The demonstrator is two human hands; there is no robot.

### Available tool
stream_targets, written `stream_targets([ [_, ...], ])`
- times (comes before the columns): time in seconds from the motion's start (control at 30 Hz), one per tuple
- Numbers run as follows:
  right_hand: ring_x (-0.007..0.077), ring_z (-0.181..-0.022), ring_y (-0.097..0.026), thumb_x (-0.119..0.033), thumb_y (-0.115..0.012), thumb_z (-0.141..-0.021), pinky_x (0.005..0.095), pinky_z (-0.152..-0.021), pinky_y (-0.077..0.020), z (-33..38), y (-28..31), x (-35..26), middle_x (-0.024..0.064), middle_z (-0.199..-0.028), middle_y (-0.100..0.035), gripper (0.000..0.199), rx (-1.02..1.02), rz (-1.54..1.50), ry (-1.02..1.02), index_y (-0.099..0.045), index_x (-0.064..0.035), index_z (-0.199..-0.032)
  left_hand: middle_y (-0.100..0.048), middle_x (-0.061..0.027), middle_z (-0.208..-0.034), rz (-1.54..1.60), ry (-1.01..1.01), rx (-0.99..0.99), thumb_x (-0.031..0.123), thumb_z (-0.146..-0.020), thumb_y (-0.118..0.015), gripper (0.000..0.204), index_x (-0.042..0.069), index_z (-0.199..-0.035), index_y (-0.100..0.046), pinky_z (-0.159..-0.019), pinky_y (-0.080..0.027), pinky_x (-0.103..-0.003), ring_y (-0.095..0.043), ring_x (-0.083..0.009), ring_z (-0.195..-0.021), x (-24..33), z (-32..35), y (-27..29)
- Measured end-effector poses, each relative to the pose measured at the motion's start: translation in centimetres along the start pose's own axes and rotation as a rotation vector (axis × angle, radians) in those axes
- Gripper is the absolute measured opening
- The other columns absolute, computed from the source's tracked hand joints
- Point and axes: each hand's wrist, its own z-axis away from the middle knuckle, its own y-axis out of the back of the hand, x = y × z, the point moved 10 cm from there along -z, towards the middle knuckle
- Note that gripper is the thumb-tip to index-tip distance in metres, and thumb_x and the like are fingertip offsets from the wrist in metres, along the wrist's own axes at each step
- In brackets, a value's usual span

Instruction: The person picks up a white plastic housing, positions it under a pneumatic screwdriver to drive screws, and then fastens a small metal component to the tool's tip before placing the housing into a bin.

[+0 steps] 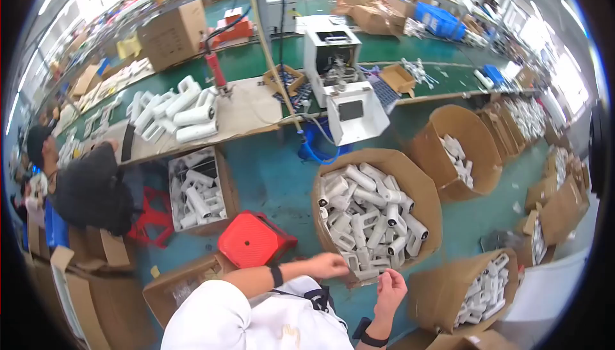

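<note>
My left hand [328,265] is closed at the near edge of a large cardboard box [418,177]. Heaped in that box are white plastic housings [362,212], tubular, several with a handle-like loop or a dark round end. Beside it, my right hand [391,291] is raised with fingers curled and pinched together, just in front of the same box. The two hands are apart. Whatever is between the fingers of either hand, if anything, is too small or hidden to make out.
A red stool [253,240] stands left of the box. Beyond is a green-topped workbench [269,55] with a white machine [333,55], a red-handled tool [216,71] and piled housings. More boxes [461,151] of white parts stand to the right. A co-worker [90,183] sits at the left.
</note>
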Motion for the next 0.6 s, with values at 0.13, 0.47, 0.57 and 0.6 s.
stream_targets([
  [0.13,0.0031,-0.054,-0.049,-0.007,-0.063,-0.087,0.0170,-0.047,-0.0367,-2.5,-11.1,0.5,0.0025,-0.075,-0.064,0.013,-0.267,0.059,0.025,-0.063,-0.0009,-0.098,-0.069,-0.0107,-0.094,0.083,0.101,0.376,0.031,-0.086,-0.065,0.031,0.003,-0.099,-0.067,-0.080,-0.051,-0.032,-0.065,-0.0190,-0.088,-7.0,2.2,12.5],
  [0.47,0.0040,-0.068,-0.056,-0.005,-0.064,-0.086,0.0178,-0.058,-0.0427,-1.3,-23.1,3.1,0.0011,-0.081,-0.065,0.019,-0.804,0.298,-0.058,-0.062,0.0000,-0.104,-0.067,-0.0168,-0.099,0.186,0.609,0.999,0.032,-0.081,-0.066,0.038,-0.001,-0.100,-0.066,-0.083,-0.050,-0.036,-0.064,-0.0270,-0.095,-29.4,17.3,17.1],
  [0.57,0.0048,-0.070,-0.057,-0.005,-0.064,-0.085,0.0186,-0.062,-0.0445,-2.1,-27.3,3.2,0.0007,-0.081,-0.064,0.021,-0.851,0.401,0.013,-0.061,-0.0004,-0.106,-0.064,-0.0205,-0.106,0.185,0.764,1.041,0.037,-0.078,-0.067,0.049,-0.001,-0.110,-0.062,-0.088,-0.048,-0.039,-0.062,-0.0325,-0.102,-39.0,19.1,18.7],
  [0.6,0.0056,-0.071,-0.058,-0.003,-0.064,-0.085,0.0191,-0.063,-0.0453,-2.7,-29.0,3.4,0.0007,-0.081,-0.063,0.022,-0.856,0.397,0.004,-0.061,-0.0006,-0.106,-0.064,-0.0205,-0.106,0.197,0.765,1.044,0.037,-0.078,-0.067,0.049,-0.001,-0.110,-0.062,-0.088,-0.048,-0.039,-0.062,-0.0325,-0.102,-40.0,19.2,19.7],
])
